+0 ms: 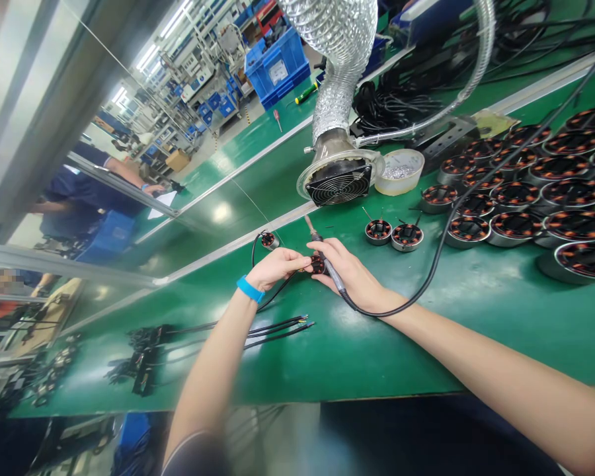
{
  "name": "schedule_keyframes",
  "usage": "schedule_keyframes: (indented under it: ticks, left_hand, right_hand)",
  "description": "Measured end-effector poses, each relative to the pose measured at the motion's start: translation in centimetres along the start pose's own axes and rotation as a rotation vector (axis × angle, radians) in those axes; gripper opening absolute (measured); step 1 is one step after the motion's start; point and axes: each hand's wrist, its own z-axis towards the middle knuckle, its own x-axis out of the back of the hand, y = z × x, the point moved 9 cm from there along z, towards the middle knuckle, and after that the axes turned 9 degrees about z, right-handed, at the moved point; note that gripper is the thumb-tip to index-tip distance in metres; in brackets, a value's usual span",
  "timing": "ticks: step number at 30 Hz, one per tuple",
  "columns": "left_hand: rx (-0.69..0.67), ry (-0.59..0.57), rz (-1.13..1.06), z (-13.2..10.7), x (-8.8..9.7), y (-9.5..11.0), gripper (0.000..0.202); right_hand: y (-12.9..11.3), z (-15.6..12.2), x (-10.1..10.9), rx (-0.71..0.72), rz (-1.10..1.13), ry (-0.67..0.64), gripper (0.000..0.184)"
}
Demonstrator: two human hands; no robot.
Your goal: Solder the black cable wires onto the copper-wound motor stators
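My right hand (352, 272) is closed around a soldering iron (333, 272), its tip pointing up and away. The fingers of that hand also rest beside a small round motor stator (318, 264) with copper windings. From the left, my left hand (277, 266), with a blue wristband, pinches at the stator's edge. A black cable (276, 292) runs out from under its fingertips; the exact contact is hidden. Just beyond it stands another small stator (270, 240) with a black cable attached. Two stators (378, 231) with wires sticking up sit to the right.
Many stators (518, 193) crowd the right side. A fume duct with a fan grille (340, 185) stands behind my hands, beside a white tub (400, 170). Black cables (277, 327) lie on the green table (357, 357). The iron's cord (443, 244) arcs over the right side.
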Motion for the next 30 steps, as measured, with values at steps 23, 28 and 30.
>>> schedule_keyframes:
  ticks: [23,28,30]
  left_hand:
    - [0.019,-0.013,-0.015,0.0,0.6,-0.2,0.036]
    - [-0.045,0.034,0.057,-0.4,0.4,0.5,0.035]
    - [-0.083,0.061,0.142,-0.6,0.1,0.9,0.035]
  right_hand:
    - [-0.2,0.1,0.1,0.007,0.029,0.012,0.06]
    - [-0.2,0.2,0.2,0.0,0.026,0.017,0.058]
    - [-0.2,0.1,0.1,-0.001,0.026,0.016,0.057]
